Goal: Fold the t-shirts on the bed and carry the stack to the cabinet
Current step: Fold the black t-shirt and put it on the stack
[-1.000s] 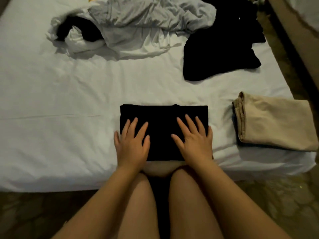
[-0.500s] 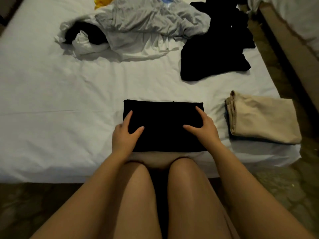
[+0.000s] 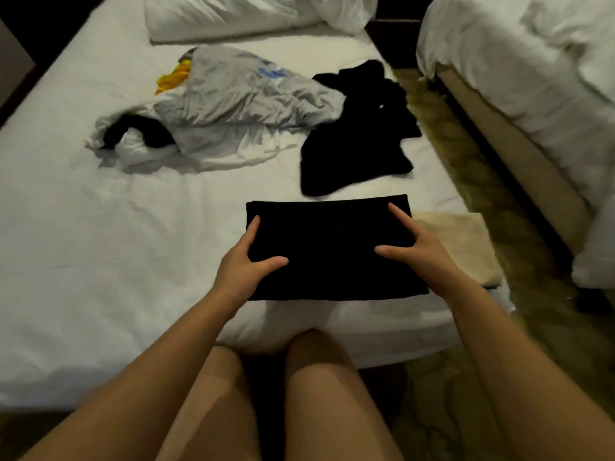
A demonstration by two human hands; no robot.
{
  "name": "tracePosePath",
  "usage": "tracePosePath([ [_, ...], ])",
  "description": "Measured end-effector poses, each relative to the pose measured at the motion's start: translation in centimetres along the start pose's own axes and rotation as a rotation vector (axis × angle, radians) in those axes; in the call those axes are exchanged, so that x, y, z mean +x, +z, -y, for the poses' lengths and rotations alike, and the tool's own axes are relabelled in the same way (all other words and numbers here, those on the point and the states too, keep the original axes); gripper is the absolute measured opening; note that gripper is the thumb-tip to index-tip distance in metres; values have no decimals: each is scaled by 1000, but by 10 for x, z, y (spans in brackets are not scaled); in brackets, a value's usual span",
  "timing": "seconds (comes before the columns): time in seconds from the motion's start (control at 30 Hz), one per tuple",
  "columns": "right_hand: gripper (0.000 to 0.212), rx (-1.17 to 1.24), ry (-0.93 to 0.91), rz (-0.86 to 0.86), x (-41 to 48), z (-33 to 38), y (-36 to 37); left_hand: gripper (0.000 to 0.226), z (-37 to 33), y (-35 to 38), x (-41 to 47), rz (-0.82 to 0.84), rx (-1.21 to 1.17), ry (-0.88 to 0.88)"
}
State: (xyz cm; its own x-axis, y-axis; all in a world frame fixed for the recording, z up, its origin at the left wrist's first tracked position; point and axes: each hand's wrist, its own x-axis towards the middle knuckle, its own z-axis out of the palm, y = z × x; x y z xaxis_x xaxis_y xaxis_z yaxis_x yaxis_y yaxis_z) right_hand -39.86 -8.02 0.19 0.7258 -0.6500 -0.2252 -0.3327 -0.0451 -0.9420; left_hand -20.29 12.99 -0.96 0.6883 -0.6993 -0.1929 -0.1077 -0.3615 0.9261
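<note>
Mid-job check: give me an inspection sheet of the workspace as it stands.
Surface: white bed sheet, wrinkled, bearing all the clothes.
Job's things: folded black t-shirt near the front edge; folded beige garment right of it, partly hidden; crumpled grey t-shirt and unfolded black garment farther back.
Clutter: white garment and yellow garment by the grey one.
Grippers: left hand and right hand grip the folded black t-shirt's sides, thumbs on top.
Cables: nothing seen.
Surroundings: white pillows at the head; second bed to the right; patterned carpet between.
</note>
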Motion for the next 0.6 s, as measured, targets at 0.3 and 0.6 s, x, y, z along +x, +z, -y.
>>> tracePosePath([
  [0.3,78,-60,143,-202,-11,-16,-157,92,-69,148,44,128,141,170],
  [0.6,78,-111,240,-178,35,-64,-202,92,-54,218,70,122,214,124],
])
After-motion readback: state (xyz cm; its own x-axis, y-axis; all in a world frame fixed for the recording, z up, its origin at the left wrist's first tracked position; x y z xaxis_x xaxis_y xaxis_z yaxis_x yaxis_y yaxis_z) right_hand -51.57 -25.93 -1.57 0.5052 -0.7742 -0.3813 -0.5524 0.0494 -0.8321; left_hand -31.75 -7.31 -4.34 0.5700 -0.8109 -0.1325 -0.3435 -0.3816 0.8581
